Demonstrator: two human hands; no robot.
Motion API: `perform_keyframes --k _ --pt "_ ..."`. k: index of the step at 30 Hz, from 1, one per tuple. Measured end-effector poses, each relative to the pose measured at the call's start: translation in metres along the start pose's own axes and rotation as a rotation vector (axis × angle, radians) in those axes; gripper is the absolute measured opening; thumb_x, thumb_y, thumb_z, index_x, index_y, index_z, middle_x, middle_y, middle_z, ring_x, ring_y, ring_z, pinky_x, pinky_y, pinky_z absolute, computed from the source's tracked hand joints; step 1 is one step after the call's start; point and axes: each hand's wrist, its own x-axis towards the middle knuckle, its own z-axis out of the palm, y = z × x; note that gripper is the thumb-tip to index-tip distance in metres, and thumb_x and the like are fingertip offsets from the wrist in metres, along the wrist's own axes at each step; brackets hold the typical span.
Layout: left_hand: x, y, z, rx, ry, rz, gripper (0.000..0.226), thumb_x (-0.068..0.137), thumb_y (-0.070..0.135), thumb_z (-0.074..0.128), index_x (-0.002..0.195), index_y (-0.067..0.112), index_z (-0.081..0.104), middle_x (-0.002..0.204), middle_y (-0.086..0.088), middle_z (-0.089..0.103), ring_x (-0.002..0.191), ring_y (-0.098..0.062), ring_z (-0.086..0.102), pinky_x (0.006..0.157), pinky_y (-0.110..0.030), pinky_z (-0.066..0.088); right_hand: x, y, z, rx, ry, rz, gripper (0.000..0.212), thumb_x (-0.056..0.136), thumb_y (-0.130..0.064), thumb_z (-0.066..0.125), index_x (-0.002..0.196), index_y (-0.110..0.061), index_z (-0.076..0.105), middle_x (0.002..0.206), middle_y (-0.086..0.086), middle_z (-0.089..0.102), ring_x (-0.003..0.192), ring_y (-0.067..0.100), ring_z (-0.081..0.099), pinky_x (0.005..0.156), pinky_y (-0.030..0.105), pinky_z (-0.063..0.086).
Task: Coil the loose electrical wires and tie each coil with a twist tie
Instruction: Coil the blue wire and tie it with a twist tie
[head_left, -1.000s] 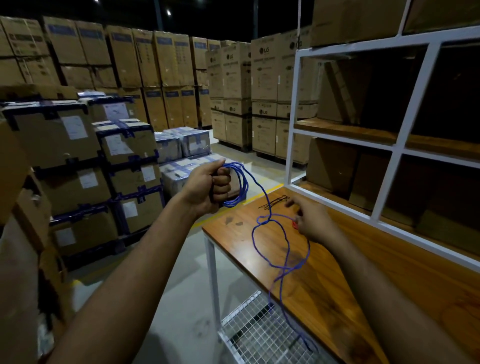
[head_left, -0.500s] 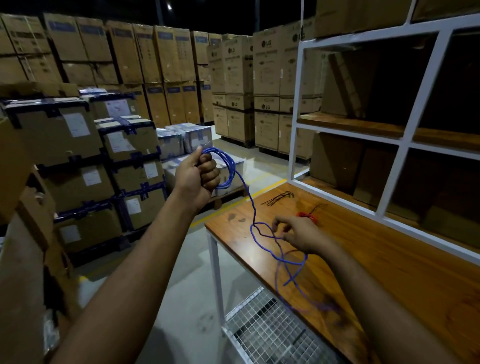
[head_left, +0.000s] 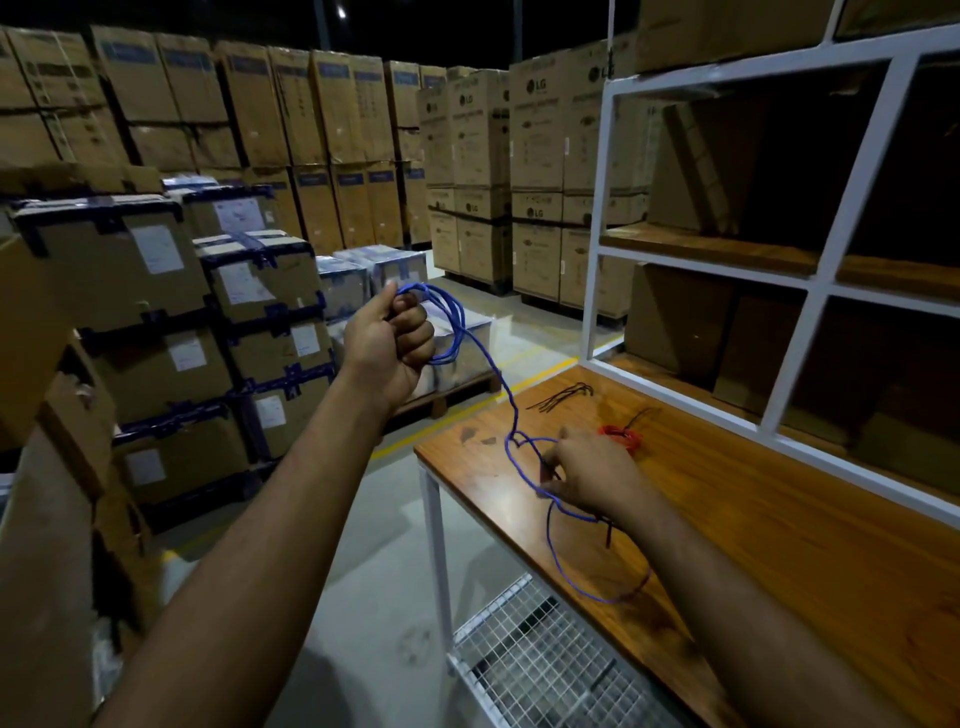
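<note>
The coiling step is under way, judging by the layout: the left hand (head_left: 388, 347), raised at centre frame, is closed in a fist around a bunch of loops of thin blue electrical wire (head_left: 451, 327), which hang to the right of the knuckles with their long axis roughly upright. From that coil a single strand slants down and to the right onto the wooden-topped bench (head_left: 727, 519), where the right hand (head_left: 589, 475), lower and right of centre, has its fingertips pinched on the strand. Below it the loose tail sprawls in a wide loop toward the bottom of the frame. The next move likely calls for feeding that slack up into another loop. A small red wire coil (head_left: 621, 435) lies just behind the right hand, and thin black twist ties (head_left: 563, 396) lie farther up the bench.
</note>
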Motion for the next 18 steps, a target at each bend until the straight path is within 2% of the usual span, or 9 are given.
perform_keyframes --k 2,4,5,8,11,13,14,16,18 --pt "0.001 0.001 -0.002 0.054 -0.006 0.001 0.042 0.108 0.035 0.025 0.070 0.020 0.035 0.046 0.009 0.025 0.035 -0.005 0.019 0.037 -0.021 0.012 -0.001 0.000 0.002 0.063 0.014 0.000 0.027 0.091 -0.053 0.060 0.102 -0.031 0.073 0.123 0.000 0.051 0.106 0.021 0.055 0.078 0.035 0.048" --pt "0.002 -0.001 -0.005 0.141 -0.009 -0.006 0.042 0.108 0.034 0.025 0.071 0.020 0.033 0.046 0.009 0.025 0.036 -0.005 0.018 0.036 -0.021 0.014 -0.003 -0.003 -0.004 0.026 0.026 -0.043 0.031 0.093 -0.056 0.055 0.109 -0.036 0.072 0.131 -0.003 0.041 0.121 0.019 0.040 0.091 0.039 0.041" --pt "0.002 -0.004 -0.008 0.190 -0.001 -0.014 0.042 0.109 0.035 0.024 0.070 0.020 0.033 0.046 0.009 0.025 0.036 -0.005 0.017 0.037 -0.021 0.014 -0.003 -0.006 -0.011 -0.015 0.045 -0.074 0.033 0.092 -0.058 0.054 0.112 -0.038 0.072 0.128 -0.003 0.037 0.123 0.019 0.033 0.092 0.040 0.037" --pt "0.003 -0.015 -0.016 0.282 0.043 -0.048 0.043 0.109 0.035 0.025 0.069 0.021 0.031 0.046 0.010 0.024 0.037 -0.006 0.016 0.040 -0.022 0.012 -0.004 -0.008 -0.041 0.099 0.139 -0.185 0.026 0.092 -0.053 0.058 0.106 -0.038 0.073 0.105 -0.002 0.042 0.099 0.013 0.040 0.078 0.034 0.038" --pt "0.003 -0.024 -0.022 0.309 0.082 -0.079 0.043 0.109 0.036 0.026 0.068 0.022 0.030 0.047 0.009 0.021 0.039 -0.007 0.014 0.041 -0.023 0.010 -0.004 -0.003 -0.066 0.551 0.201 -0.196 0.017 0.097 -0.032 0.060 0.098 -0.025 0.075 0.083 0.002 0.065 0.075 0.015 0.061 0.067 0.032 0.051" --pt "0.003 -0.026 -0.023 0.301 0.092 -0.092 0.043 0.109 0.036 0.026 0.068 0.022 0.029 0.046 0.009 0.021 0.038 -0.007 0.014 0.041 -0.023 0.009 -0.007 -0.002 -0.077 0.941 0.160 -0.130 0.023 0.101 -0.023 0.054 0.098 -0.010 0.073 0.069 0.011 0.064 0.061 0.020 0.066 0.060 0.029 0.058" --pt "0.002 -0.026 -0.021 0.300 0.092 -0.093 0.043 0.109 0.036 0.026 0.068 0.023 0.029 0.046 0.009 0.021 0.038 -0.007 0.014 0.041 -0.024 0.009 -0.008 -0.002 -0.081 1.109 0.122 -0.123 0.024 0.102 -0.020 0.051 0.095 -0.008 0.070 0.069 0.011 0.064 0.063 0.021 0.068 0.062 0.031 0.061" --pt "0.003 -0.025 -0.018 0.315 0.093 -0.085 0.042 0.109 0.035 0.026 0.068 0.023 0.029 0.046 0.009 0.021 0.037 -0.006 0.015 0.043 -0.024 0.008 -0.010 -0.002 -0.087 1.323 0.090 -0.139 0.023 0.103 -0.020 0.047 0.093 -0.011 0.066 0.081 0.007 0.070 0.079 0.024 0.072 0.073 0.037 0.063" --pt "0.003 -0.024 -0.015 0.334 0.090 -0.079 0.043 0.109 0.035 0.025 0.069 0.022 0.030 0.045 0.009 0.022 0.037 -0.006 0.015 0.045 -0.025 0.007 -0.010 -0.001 -0.091 1.526 0.059 -0.157 0.023 0.098 -0.028 0.048 0.095 -0.010 0.063 0.093 0.012 0.072 0.090 0.030 0.072 0.079 0.039 0.062"
